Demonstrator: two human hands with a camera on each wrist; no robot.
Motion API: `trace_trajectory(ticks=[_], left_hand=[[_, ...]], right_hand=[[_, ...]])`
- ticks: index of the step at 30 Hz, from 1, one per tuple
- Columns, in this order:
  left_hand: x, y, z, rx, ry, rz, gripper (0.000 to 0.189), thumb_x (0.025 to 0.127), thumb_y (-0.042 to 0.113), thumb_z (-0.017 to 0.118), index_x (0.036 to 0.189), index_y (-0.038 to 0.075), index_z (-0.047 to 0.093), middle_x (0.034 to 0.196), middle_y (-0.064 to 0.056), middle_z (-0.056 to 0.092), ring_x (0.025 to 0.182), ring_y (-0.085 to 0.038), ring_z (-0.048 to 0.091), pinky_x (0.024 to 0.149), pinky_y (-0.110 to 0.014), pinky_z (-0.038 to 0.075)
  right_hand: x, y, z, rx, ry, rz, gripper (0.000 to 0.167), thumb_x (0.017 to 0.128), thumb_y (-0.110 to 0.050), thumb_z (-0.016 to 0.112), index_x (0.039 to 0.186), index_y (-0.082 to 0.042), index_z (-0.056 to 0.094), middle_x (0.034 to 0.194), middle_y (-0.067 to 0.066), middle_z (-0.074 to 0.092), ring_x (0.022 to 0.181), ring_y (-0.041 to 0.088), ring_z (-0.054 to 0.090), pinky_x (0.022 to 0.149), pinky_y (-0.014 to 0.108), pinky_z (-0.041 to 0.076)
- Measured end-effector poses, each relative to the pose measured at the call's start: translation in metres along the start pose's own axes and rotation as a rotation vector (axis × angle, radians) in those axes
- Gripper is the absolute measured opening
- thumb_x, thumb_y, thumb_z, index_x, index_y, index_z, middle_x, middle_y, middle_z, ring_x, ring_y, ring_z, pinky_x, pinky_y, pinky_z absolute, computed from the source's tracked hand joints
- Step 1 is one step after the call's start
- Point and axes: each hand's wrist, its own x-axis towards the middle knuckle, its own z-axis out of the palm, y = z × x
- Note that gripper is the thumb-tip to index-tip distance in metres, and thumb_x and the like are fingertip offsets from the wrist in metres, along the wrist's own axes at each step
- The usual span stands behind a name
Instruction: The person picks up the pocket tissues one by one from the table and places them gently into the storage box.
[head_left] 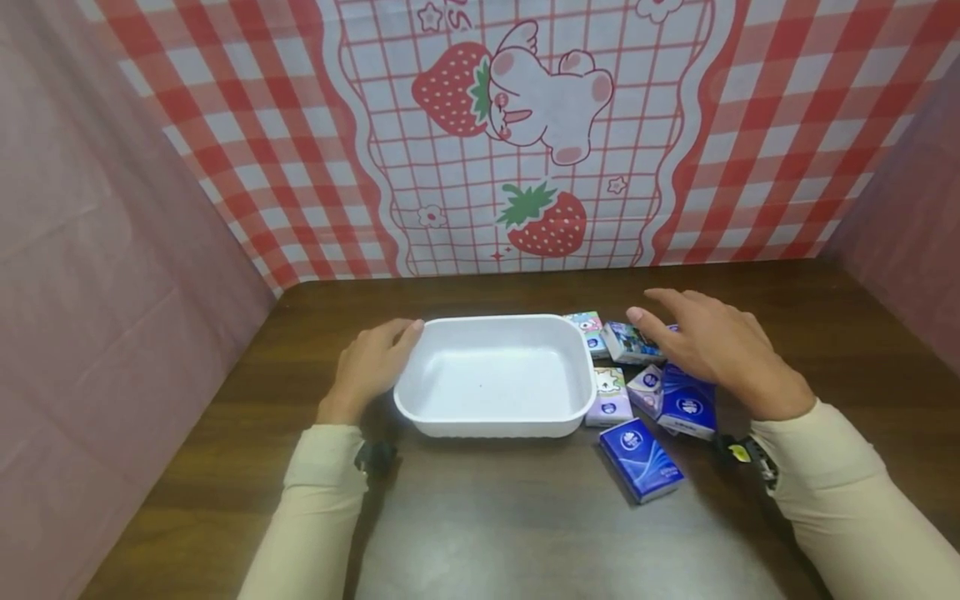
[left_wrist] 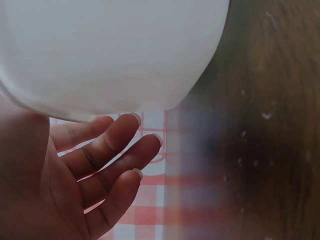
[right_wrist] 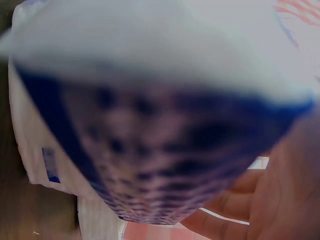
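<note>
A white plastic tray [head_left: 495, 383] stands upright on the table, its inside bare. My left hand [head_left: 375, 362] rests against the tray's left end, thumb along the rim. In the left wrist view the fingers [left_wrist: 112, 142] are loosely bent beside the tray's outer wall. My right hand [head_left: 716, 346] hovers over a group of small tissue packs, fingers extended and thumb apart. Below it lie a dark blue tissue pack [head_left: 688, 406] and a dark patterned tissue pack [head_left: 630, 343]. A blurred blue-and-white pack [right_wrist: 165, 145] fills much of the right wrist view, before the palm.
Another blue tissue pack [head_left: 641, 461] lies nearer the front. Two pastel packs, one lilac [head_left: 609, 398] and one colourful [head_left: 591, 332], sit against the tray's right side. A red-and-white checked cloth [head_left: 300, 150] hangs behind the brown table [head_left: 525, 517].
</note>
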Motion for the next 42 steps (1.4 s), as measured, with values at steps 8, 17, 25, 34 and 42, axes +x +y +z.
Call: trace_trajectory(ticks=[8,17,25,34,42], left_hand=[[0.001,0.0,0.001,0.003,-0.011,0.002,0.063,0.099,0.065,0.041,0.141,0.022,0.056,0.137,-0.007,0.061,0.125,-0.031,0.057,0.101,-0.058,0.044],[0.001,-0.002,0.002,-0.03,-0.018,-0.013,0.059,0.1,0.061,0.044,0.14,0.02,0.058,0.137,-0.008,0.061,0.125,-0.032,0.056,0.102,-0.057,0.043],[0.004,-0.005,0.005,-0.135,-0.01,0.015,0.053,0.102,0.051,0.049,0.138,0.013,0.059,0.137,-0.012,0.059,0.125,-0.032,0.055,0.103,-0.054,0.044],[0.005,-0.007,0.009,-0.246,-0.054,-0.035,0.054,0.102,0.053,0.049,0.14,0.015,0.057,0.138,-0.009,0.058,0.123,-0.03,0.056,0.103,-0.053,0.045],[0.007,-0.011,0.011,-0.311,-0.08,-0.061,0.056,0.101,0.055,0.049,0.142,0.018,0.056,0.138,-0.007,0.058,0.124,-0.029,0.055,0.103,-0.053,0.044]], right_hand=[[0.002,0.007,0.001,-0.008,-0.047,0.007,0.09,0.095,-0.074,0.028,0.149,-0.003,0.043,0.143,0.029,0.048,0.13,0.053,0.042,0.096,0.074,0.035],[0.004,0.01,0.001,0.0,-0.06,0.014,0.087,0.097,-0.072,0.032,0.146,-0.002,0.046,0.139,0.03,0.051,0.127,0.054,0.045,0.093,0.075,0.036],[0.005,0.016,0.002,0.004,-0.075,0.036,0.087,0.096,-0.072,0.034,0.146,-0.002,0.046,0.139,0.031,0.051,0.126,0.055,0.045,0.091,0.075,0.036],[0.004,0.021,0.005,-0.002,-0.078,0.047,0.085,0.096,-0.071,0.034,0.146,-0.002,0.047,0.139,0.031,0.05,0.125,0.056,0.045,0.091,0.075,0.037],[0.005,0.028,0.005,0.005,-0.095,0.051,0.084,0.097,-0.069,0.035,0.147,-0.003,0.045,0.141,0.031,0.049,0.126,0.056,0.044,0.091,0.076,0.038]])
